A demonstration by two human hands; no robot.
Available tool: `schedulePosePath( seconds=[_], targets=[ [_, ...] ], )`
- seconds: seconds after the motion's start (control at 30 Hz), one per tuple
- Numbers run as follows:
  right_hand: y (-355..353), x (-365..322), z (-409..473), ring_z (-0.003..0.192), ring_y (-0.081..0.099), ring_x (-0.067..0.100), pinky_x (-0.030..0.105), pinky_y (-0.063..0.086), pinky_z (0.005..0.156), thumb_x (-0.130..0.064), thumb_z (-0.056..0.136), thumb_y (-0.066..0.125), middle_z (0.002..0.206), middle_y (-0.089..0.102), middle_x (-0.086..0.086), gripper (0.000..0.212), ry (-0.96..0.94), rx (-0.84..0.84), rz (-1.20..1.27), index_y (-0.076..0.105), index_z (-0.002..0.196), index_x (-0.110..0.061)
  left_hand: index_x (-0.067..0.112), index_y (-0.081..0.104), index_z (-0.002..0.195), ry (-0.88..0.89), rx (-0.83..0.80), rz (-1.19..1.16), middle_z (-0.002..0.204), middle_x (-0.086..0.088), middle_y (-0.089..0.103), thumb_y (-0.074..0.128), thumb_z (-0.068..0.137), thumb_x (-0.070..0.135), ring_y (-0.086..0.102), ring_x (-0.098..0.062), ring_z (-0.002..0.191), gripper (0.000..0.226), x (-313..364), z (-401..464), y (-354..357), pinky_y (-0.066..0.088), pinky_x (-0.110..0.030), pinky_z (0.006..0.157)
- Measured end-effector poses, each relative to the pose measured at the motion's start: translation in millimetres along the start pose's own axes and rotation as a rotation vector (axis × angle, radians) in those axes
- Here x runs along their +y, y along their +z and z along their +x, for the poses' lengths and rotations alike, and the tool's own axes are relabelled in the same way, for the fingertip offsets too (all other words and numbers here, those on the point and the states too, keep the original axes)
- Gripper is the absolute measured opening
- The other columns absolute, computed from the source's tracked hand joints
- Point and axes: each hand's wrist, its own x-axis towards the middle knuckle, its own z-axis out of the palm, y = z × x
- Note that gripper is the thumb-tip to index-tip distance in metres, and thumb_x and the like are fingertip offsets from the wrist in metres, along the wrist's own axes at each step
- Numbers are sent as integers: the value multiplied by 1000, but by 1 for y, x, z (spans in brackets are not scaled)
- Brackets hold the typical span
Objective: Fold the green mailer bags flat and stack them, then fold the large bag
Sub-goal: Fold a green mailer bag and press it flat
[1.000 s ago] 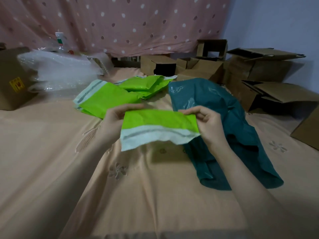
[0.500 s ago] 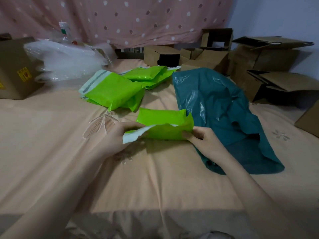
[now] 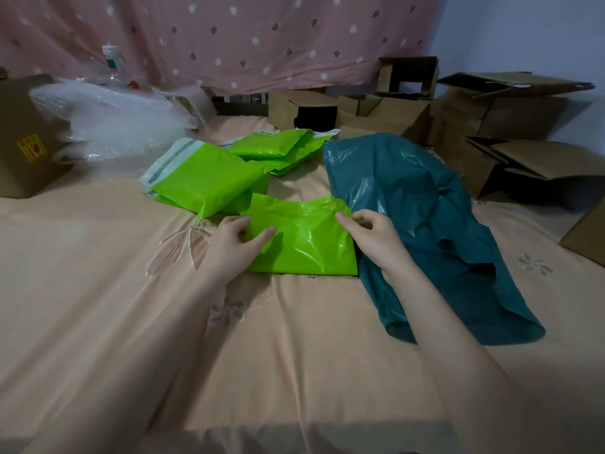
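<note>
folding is midway: the left hand (image 3: 237,245) and right hand (image 3: 371,239), fingers curled, pinch the green mailer (image 3: 301,244) at centre; other green bags (image 3: 209,181) lie at eleven o'clock, the large teal bag (image 3: 425,224) unfolded at three.

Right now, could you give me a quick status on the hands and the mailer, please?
Left hand and right hand grip the green mailer, flat on the bedsheet. Teal bag touching its right edge, unfolded.
</note>
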Motion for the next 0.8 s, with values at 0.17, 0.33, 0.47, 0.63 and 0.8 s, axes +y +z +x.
schedulePosePath(
  seconds=[0.17,0.33,0.47,0.63,0.8],
  targets=[
    [9,6,5,75,57,12,23,44,68,-19,88,64,79,63,5,23,24,43,148,64,89,4,4,65,84,-136,-43,-265,73,-6,59,64,84,42,52,-14,71,38,10,1,3,39,-30,65],
    [7,1,2,74,64,1,13,48,67,-7,87,63,84,68,2,11,-84,86,369,65,95,1,14,61,71,-145,95,-611,74,8,59,63,87,34,55,-2,73,26,26,7,-3,42,-19,70],
    [5,-3,-2,81,66,4,14,50,71,-4,83,66,86,71,-2,10,-146,47,470,67,93,-5,33,75,79,-55,77,-688,109,-1,68,61,88,31,57,-18,115,16,26,11,-6,41,-43,104],
    [6,-9,-3,91,66,10,19,51,76,-23,70,70,94,73,-2,30,-152,-31,569,68,97,-12,35,76,82,-9,61,-733,125,-7,62,62,80,41,48,-23,128,15,30,6,-10,33,-49,110],
    [7,-12,-5,91,66,12,21,51,78,-29,70,69,93,73,-2,27,-146,22,612,71,93,-14,36,76,82,7,49,-752,123,-6,63,59,82,35,52,-20,123,17,37,1,-11,38,-42,107]
  ],
)
